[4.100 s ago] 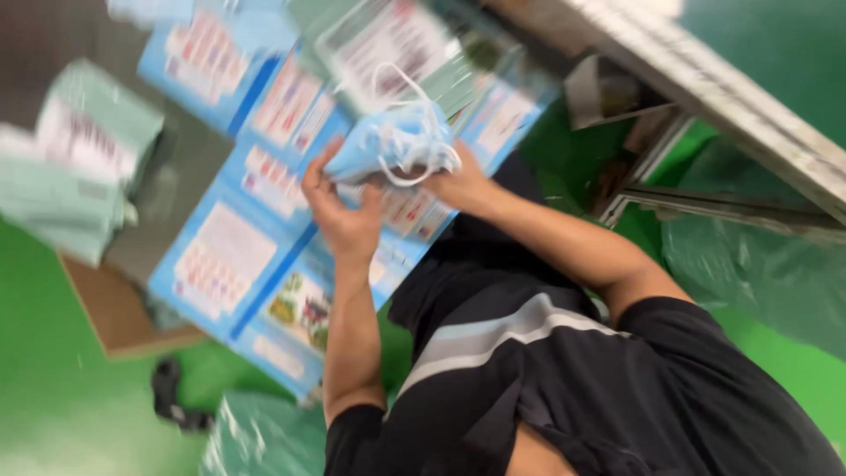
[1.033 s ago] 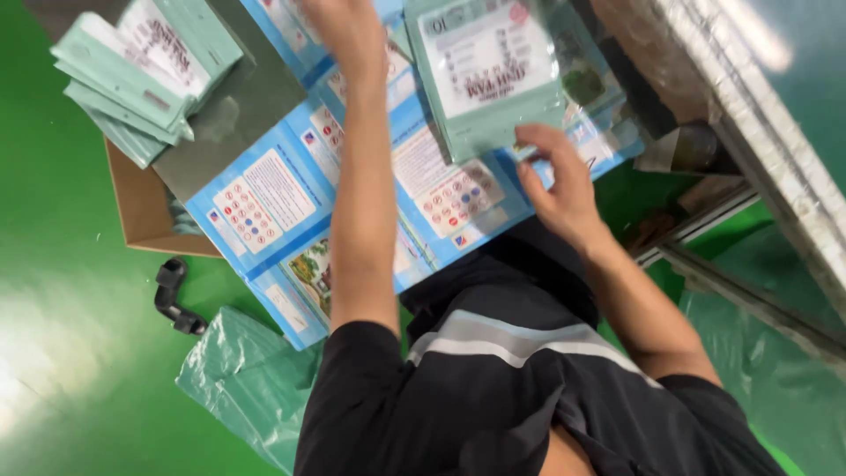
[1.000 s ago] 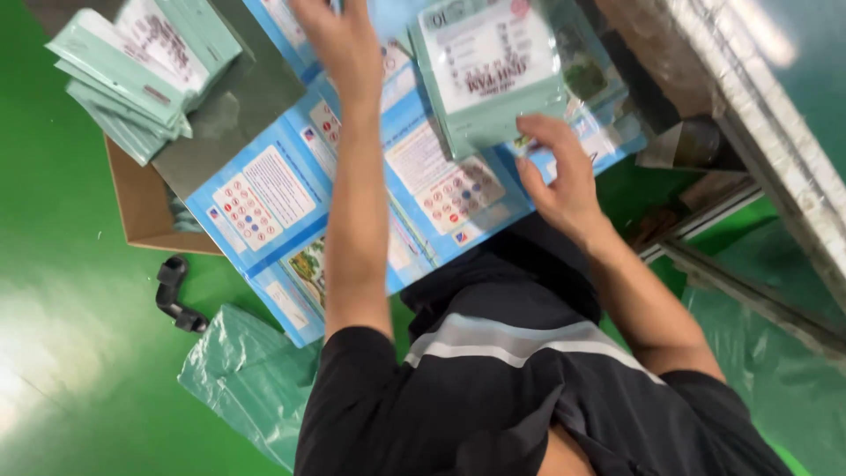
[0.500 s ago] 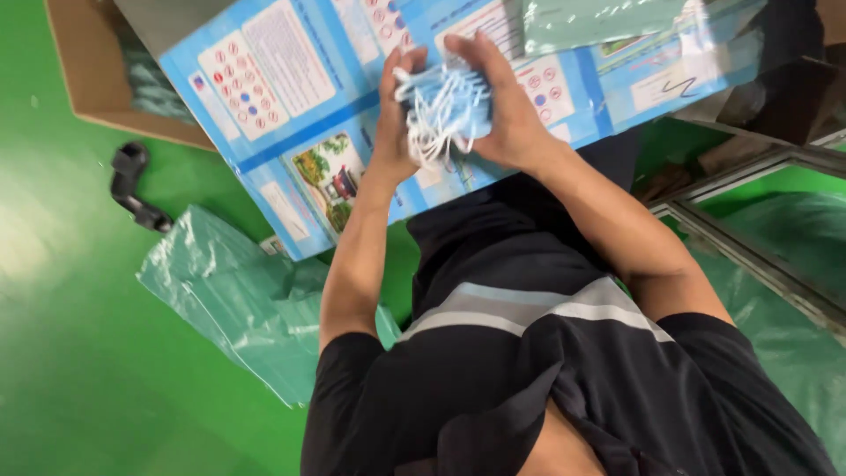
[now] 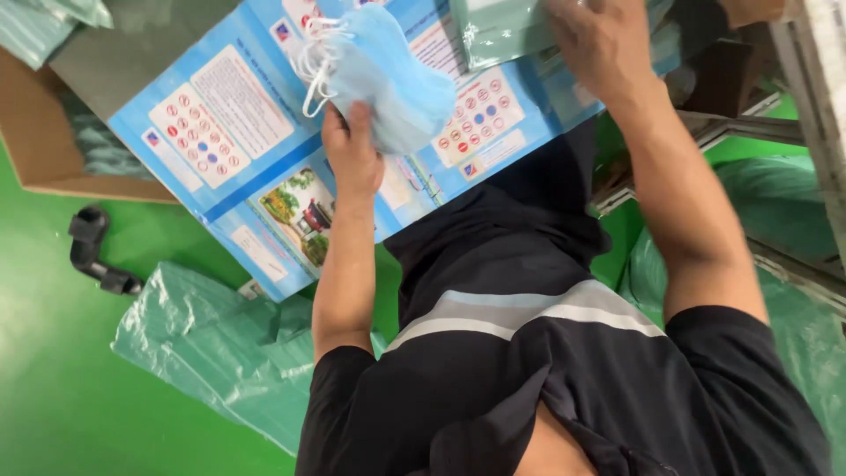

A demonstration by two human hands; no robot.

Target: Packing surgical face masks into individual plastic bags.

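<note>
My left hand (image 5: pixel 351 152) grips a stack of light blue face masks (image 5: pixel 388 75) with white ear loops, held above the blue printed sheets (image 5: pixel 220 132) on the work surface. My right hand (image 5: pixel 597 40) reaches to the upper right and rests on a green plastic packet (image 5: pixel 502 31) lying on those sheets. Whether its fingers pinch the packet is hidden by motion blur. My dark shirt with a grey stripe fills the bottom of the view.
A brown cardboard box (image 5: pixel 35 150) sits at the left. A crumpled green plastic bag (image 5: pixel 211 344) and a black pipe elbow (image 5: pixel 92 251) lie on the green floor. A metal frame (image 5: pixel 775 132) and another green bag (image 5: pixel 793 291) are at the right.
Both hands held the masks together half a second ago. Now my left hand alone keeps the stack, and my right hand has moved up and right to the green packet.
</note>
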